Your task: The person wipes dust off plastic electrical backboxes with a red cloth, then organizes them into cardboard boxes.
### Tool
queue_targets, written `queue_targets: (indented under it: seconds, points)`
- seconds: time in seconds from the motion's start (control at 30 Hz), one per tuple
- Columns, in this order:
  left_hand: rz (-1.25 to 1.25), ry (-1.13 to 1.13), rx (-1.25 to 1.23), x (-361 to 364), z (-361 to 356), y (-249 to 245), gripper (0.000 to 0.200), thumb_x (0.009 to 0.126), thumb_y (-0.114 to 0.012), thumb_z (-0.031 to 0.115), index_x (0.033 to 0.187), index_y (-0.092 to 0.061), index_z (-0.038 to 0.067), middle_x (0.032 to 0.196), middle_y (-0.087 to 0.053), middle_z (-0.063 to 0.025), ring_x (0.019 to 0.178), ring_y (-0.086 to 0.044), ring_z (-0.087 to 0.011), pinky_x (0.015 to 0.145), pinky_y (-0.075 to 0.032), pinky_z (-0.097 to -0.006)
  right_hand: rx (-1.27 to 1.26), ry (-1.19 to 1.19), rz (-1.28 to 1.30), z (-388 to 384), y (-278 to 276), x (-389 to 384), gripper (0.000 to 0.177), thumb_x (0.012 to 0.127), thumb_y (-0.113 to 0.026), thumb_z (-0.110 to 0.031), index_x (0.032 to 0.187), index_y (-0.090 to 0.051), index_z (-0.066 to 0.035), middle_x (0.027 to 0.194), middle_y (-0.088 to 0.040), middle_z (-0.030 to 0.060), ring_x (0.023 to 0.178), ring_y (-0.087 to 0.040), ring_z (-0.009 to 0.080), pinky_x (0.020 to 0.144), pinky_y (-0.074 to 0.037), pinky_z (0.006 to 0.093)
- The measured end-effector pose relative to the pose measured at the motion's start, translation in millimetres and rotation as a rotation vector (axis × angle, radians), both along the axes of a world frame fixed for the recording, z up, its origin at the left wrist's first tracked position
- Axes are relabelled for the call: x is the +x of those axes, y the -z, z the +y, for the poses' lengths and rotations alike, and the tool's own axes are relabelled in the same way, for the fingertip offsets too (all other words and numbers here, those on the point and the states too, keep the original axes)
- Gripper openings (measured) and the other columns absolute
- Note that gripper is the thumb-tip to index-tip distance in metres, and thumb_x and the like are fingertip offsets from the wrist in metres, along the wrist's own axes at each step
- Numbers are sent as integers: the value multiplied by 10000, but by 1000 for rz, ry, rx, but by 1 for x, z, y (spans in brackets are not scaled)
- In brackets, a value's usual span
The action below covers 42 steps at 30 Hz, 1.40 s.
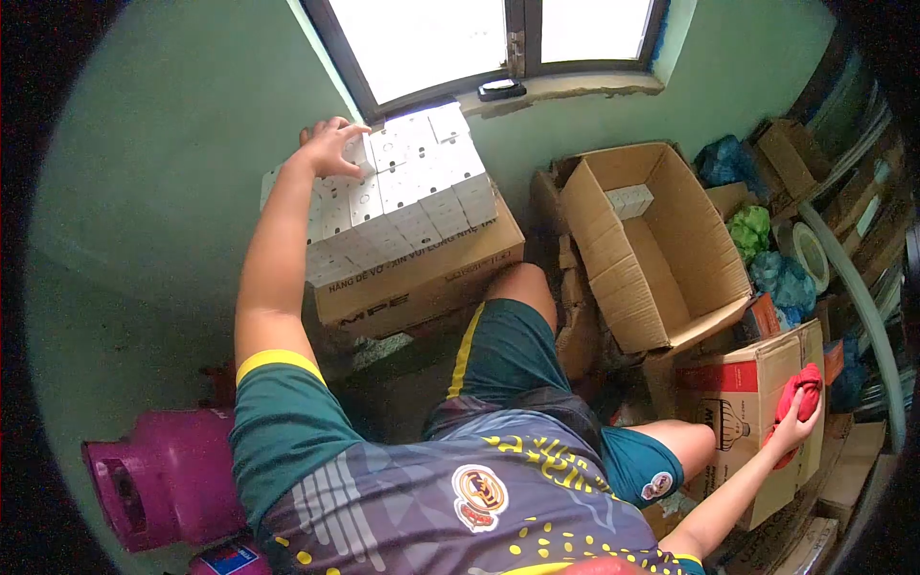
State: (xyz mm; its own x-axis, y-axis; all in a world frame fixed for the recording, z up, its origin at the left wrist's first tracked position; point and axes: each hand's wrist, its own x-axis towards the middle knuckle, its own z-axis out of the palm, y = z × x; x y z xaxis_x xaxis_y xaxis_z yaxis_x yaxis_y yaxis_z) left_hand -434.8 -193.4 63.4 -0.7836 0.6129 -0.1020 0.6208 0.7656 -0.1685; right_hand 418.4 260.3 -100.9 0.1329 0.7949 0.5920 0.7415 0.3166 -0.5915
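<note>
My left hand [333,149] reaches to the top of a stack of small white boxes [412,206] by the window. Its thumb and index finger are around one white box [360,155] at the stack's left part. The stack rests on a brown carton [417,283] with printed text. At the far right, my right hand [797,428] holds a bunched red cloth [801,393] against the side of another carton [743,412], which has a red label.
An open carton [685,273] with a few white boxes [630,201] inside stands right of the stack. A purple gas cylinder [187,474] is at lower left. A black object [501,90] lies on the windowsill. Plastic bags [749,233], a tape roll [810,257] and pipes crowd the right side.
</note>
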Motion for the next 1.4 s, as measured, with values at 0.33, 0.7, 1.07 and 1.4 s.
queue_targets:
  seconds: [0.33, 0.7, 1.07, 1.4]
  points:
    - [-330, 788, 456, 95, 114, 12, 722, 870, -735, 331, 1512, -440, 185, 1500, -476, -143, 1417, -407, -306, 1184, -325, -479, -120, 39, -293, 21, 20, -31, 840, 828, -706, -652, 1489, -472, -190, 1479, -476, 233, 1364, -440, 434, 1090, -403, 537]
    - [-636, 1038, 292, 221, 393, 189, 519, 909, -716, 282, 1357, -576, 60, 1292, -655, -191, 1192, -621, -352, 1028, -486, -431, -247, -52, -479, -31, -40, -128, 872, 788, -724, -663, 1501, -453, -239, 1444, -486, 271, 1333, -474, 463, 1082, -411, 545]
    - [-487, 619, -457, 215, 555, 393, 466, 905, -671, 304, 1302, -649, 61, 1308, -654, -178, 1170, -632, -348, 1000, -489, -473, -144, -43, -453, -15, -43, -131, 797, 751, -787, -566, 1415, -546, -197, 1269, -580, 248, 1155, -570, 462, 921, -475, 560]
    - [-229, 432, -203, 227, 546, 443, 356, 947, -614, 281, 1226, -712, 82, 1329, -651, -154, 1167, -655, -336, 949, -525, -509, -161, 30, -510, -14, -37, -134, 782, 779, -755, -573, 1445, -521, -237, 1354, -541, 242, 1219, -525, 475, 999, -419, 584]
